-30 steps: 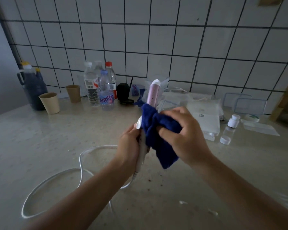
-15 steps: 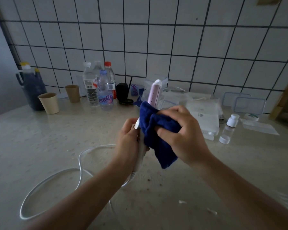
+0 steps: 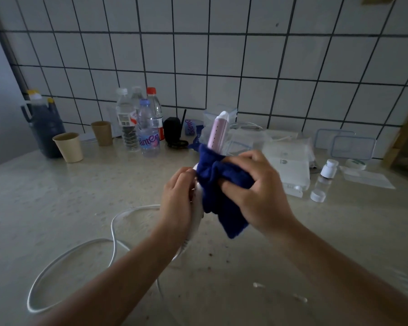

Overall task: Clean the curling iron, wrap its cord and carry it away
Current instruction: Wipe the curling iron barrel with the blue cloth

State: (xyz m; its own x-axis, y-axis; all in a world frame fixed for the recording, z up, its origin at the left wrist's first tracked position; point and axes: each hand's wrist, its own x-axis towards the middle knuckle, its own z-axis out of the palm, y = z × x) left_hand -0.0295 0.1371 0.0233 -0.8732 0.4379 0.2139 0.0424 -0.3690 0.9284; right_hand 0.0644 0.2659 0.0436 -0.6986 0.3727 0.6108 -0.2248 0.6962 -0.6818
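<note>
The curling iron (image 3: 217, 131) stands nearly upright above the counter, its pink barrel with a white tip pointing up and away. My left hand (image 3: 178, 196) grips its white handle. My right hand (image 3: 257, 191) squeezes a dark blue cloth (image 3: 222, 184) around the lower part of the barrel, hiding that section. The white cord (image 3: 80, 252) runs down from the handle and lies in loose loops on the counter at the lower left.
Along the tiled wall stand a dark jug (image 3: 45, 128), two paper cups (image 3: 68, 147), several water bottles (image 3: 149, 135), a black object (image 3: 173, 132), clear plastic bags and boxes (image 3: 285, 161) and a small white-capped bottle (image 3: 327, 170). Small white scraps (image 3: 258, 285) lie near the counter's front.
The right hand with the cloth has slid slightly along the barrel, and the iron has tilted a little. The cord loops stay where they were.
</note>
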